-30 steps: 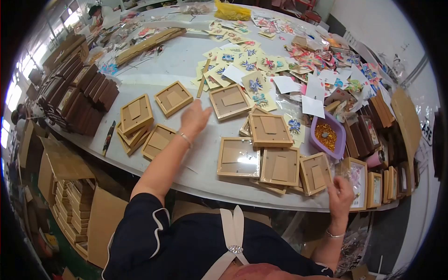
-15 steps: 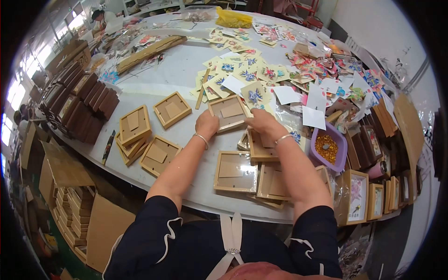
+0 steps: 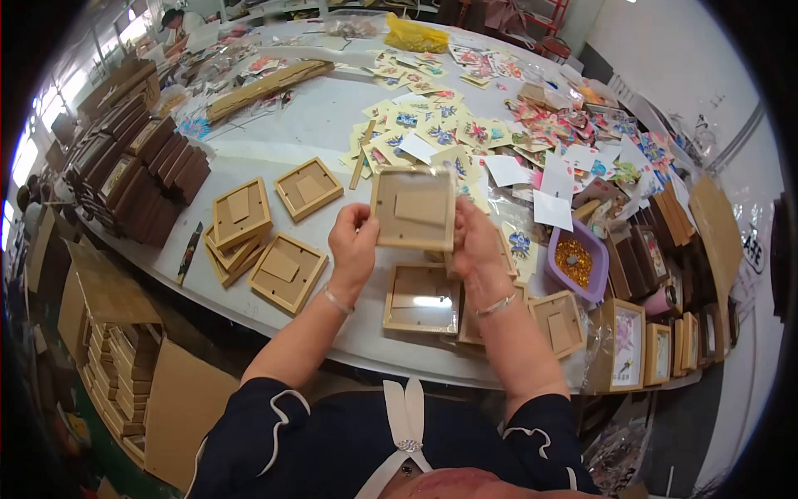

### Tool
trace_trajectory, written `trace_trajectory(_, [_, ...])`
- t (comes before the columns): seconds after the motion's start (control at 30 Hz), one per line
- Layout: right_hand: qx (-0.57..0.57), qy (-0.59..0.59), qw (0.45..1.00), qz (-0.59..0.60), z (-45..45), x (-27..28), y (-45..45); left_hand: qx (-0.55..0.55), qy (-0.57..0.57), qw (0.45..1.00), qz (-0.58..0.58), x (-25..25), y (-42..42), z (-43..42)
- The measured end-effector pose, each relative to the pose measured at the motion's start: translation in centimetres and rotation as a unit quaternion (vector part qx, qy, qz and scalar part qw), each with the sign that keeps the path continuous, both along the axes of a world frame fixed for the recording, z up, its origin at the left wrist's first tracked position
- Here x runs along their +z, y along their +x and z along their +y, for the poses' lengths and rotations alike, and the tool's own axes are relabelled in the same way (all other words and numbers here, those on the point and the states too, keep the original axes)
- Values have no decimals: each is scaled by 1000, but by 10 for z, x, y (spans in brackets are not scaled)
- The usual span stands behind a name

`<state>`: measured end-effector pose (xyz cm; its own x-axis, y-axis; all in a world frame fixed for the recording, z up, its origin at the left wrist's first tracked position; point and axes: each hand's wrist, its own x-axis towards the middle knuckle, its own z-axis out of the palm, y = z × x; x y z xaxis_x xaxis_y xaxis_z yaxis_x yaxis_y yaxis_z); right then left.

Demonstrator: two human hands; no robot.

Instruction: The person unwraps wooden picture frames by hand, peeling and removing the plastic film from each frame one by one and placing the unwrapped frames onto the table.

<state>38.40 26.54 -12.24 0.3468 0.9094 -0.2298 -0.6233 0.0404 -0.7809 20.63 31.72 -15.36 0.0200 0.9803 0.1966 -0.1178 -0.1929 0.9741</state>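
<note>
A light wooden picture frame (image 3: 413,208) is raised off the table between my hands, its brown backing and stand flap towards me. My left hand (image 3: 352,247) grips its left edge, fingers curled round the wood. On the opposite edge, my right hand (image 3: 476,241) is closed with the fingertips partly hidden by the frame. Below it lies a frame in clear wrap (image 3: 421,298), with others partly covered by my right forearm. Another wooden frame (image 3: 556,325) rests to the right of that forearm. On the left, several frames (image 3: 240,214) lie back side up, some stacked.
Cards with printed flowers (image 3: 440,125) cover the table's far middle. A purple basket (image 3: 604,264) holds gold bits at right. Dark brown frames (image 3: 137,175) are piled at left, near a cutter knife (image 3: 189,254). A cardboard box of frames (image 3: 125,374) stands below the table. Another person (image 3: 179,25) is far back left.
Both hands have lifted the picture frame from the table and brought it closer to me, tilting its back upright. The frames under my right arm show more now.
</note>
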Motion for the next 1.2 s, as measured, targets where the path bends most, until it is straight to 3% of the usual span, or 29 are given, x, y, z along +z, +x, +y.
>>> trace_trajectory(0.1, [20, 56, 997, -57, -46, 7, -34, -4, 180, 974, 134, 16, -27, -41])
trace_trajectory(0.2, [34, 87, 992, -90, -77, -3, -54, 5, 386, 893, 232, 42, -39, -68])
trace_trajectory(0.23, [34, 85, 992, -89, -85, -1, -63, 4, 384, 893, 233, 44, -38, -75])
trace_trajectory(0.3, [25, 122, 990, -67, -100, 8, -81, -96, 479, 824, 288, 48, -36, -91])
trace_trajectory(0.47, [22, 146, 978, -145, -129, 13, -99, -72, 506, 801, 312, 54, -38, -123])
trace_trajectory(0.63, [37, 146, 969, -195, -138, 0, -106, -60, 493, 821, 283, 57, -46, -141])
trace_trajectory(0.73, [88, 86, 970, -212, -157, 12, -112, -62, 492, 819, 289, 60, -60, -147])
trace_trajectory(0.8, [110, 91, 976, -162, -165, 7, -118, -86, 470, 835, 273, 60, -67, -152])
trace_trajectory(0.9, [118, 95, 969, -194, -174, -5, -124, -117, 428, 846, 297, 51, -75, -153])
trace_trajectory(1.1, [151, 15, 975, -160, -204, -40, -121, -227, 392, 854, 257, 27, -85, -169])
trace_trajectory(1.13, [151, -4, 973, -174, -208, -47, -118, -254, 383, 856, 237, 25, -85, -173])
trace_trajectory(1.2, [127, 6, 895, -428, -208, -59, -104, -405, 297, 846, 178, 15, -87, -186])
